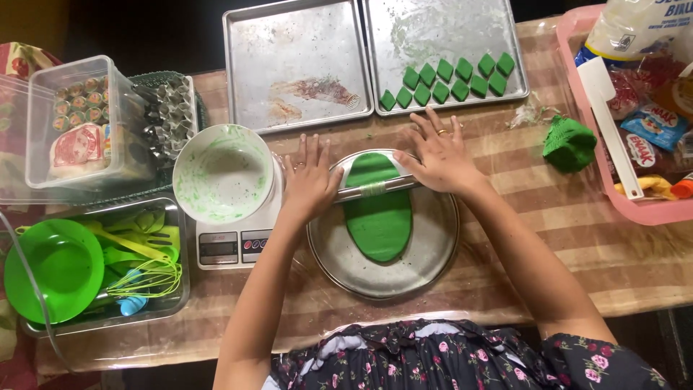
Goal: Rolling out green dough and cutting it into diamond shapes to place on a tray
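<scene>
A flat oval of green dough lies on a round metal plate. A metal rolling pin lies across the dough's far part. My left hand presses flat on the pin's left end, fingers spread. My right hand, with a ring on one finger, presses flat on the pin's right end. Several green diamond-shaped dough pieces sit in two rows on the right baking tray. A lump of green dough rests on the striped table to the right.
An empty baking tray lies at the back. A white bowl smeared green stands on a kitchen scale. Left: a clear box, metal cutters, a tray of green utensils. Right: a pink basket with packets.
</scene>
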